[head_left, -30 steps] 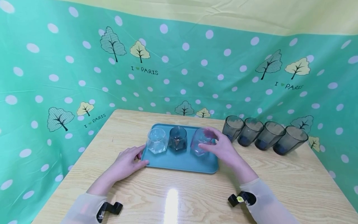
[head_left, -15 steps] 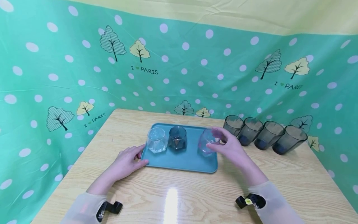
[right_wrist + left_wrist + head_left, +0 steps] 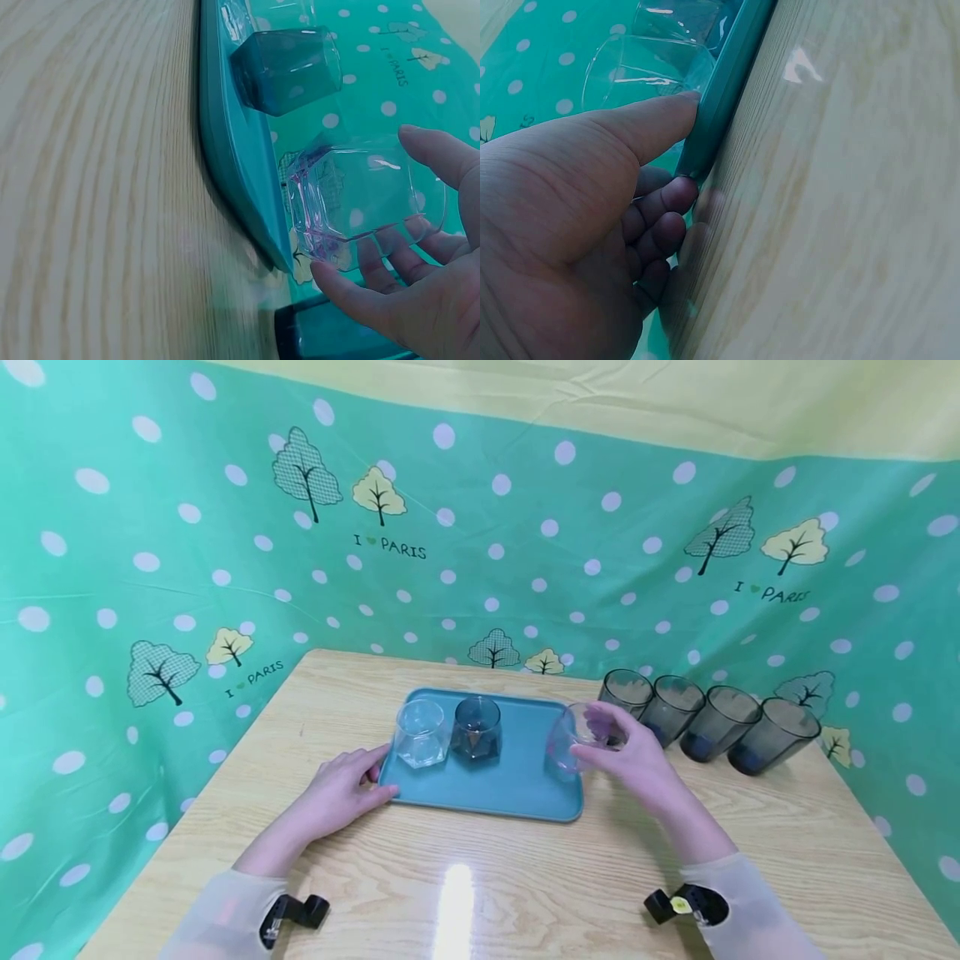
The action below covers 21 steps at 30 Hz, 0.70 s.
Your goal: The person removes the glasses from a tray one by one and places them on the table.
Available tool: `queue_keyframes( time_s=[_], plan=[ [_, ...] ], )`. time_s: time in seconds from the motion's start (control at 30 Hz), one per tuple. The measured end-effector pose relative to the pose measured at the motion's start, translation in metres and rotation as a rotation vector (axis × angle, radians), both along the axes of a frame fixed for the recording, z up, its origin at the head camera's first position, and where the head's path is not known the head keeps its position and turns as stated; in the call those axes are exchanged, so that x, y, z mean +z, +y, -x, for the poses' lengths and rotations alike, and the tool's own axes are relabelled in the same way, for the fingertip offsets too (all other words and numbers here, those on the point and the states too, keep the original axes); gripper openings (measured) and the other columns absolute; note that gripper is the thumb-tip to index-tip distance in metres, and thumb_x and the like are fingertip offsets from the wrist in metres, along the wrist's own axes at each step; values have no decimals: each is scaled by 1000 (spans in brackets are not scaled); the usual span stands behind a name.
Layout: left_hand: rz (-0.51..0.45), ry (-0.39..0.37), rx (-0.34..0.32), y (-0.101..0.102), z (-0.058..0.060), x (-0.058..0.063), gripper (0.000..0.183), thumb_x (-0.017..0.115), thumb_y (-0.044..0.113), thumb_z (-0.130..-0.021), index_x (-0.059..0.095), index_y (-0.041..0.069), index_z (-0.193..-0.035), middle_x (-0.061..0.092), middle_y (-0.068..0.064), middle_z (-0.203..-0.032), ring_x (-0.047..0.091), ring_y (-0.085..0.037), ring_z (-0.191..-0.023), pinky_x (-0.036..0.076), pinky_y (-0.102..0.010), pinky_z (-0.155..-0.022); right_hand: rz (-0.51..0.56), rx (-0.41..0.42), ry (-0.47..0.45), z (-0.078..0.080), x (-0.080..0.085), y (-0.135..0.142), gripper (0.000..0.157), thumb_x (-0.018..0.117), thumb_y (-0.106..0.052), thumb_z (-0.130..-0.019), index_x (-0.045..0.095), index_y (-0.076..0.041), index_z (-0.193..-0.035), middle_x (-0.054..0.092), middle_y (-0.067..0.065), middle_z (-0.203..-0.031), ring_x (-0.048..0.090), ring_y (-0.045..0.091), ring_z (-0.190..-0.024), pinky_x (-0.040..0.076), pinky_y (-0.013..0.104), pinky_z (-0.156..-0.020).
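Note:
My right hand holds a pink-tinted clear glass by its side over the right end of a blue tray. In the right wrist view, fingers and thumb spread around this glass, and its faceted base is lifted off the tray. At the tray's left front corner, my left hand grips the edge. Its thumb lies over the rim of the tray in the left wrist view, other fingers curled at the outside. On the tray's left half stand a clear glass and a smoky dark glass.
Several tall smoky tumblers stand in a row at the back right of the wooden table, just beyond my right hand. A green dotted curtain hangs behind the table's back edge.
My right hand has carried the pink-tinted glass to the right, from beside the smoky glass to the tray's right edge. The left hand stays on the tray's corner.

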<state>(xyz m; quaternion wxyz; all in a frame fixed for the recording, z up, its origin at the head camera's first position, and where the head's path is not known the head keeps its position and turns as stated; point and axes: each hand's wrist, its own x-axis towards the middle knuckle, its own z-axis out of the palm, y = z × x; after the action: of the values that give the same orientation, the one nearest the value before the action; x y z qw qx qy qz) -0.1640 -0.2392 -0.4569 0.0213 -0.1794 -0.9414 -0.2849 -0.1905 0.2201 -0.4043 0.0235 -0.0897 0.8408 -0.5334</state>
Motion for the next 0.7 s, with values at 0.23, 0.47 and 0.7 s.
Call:
queue_keyframes(
  time_s=[0.23,0.47,0.7],
  plan=[
    [5,-5,6,-2,3,-2,74,82,36,-102,56,-7,-156,57,7,-97,47,-14,-86,37,-43,-85,48,-6,-20,-3,0,7,81,89,-33,-97,49,-13,-164,57,15,-152,54,37,-143,49,21,-103],
    [7,0,6,-3,2,-2,75,82,38,-101,56,-6,-156,57,8,-97,47,-13,-86,37,-43,-85,53,-9,-13,-4,-1,12,80,89,-32,-97,49,-11,-163,57,18,-154,52,34,-144,47,17,-103],
    [5,1,0,-2,2,-2,74,82,38,-101,57,-6,-155,57,7,-97,47,-13,-86,38,-43,-85,17,-25,0,-8,-1,18,82,88,-34,-98,48,-11,-165,55,16,-155,51,30,-143,46,19,-106]
  ],
)
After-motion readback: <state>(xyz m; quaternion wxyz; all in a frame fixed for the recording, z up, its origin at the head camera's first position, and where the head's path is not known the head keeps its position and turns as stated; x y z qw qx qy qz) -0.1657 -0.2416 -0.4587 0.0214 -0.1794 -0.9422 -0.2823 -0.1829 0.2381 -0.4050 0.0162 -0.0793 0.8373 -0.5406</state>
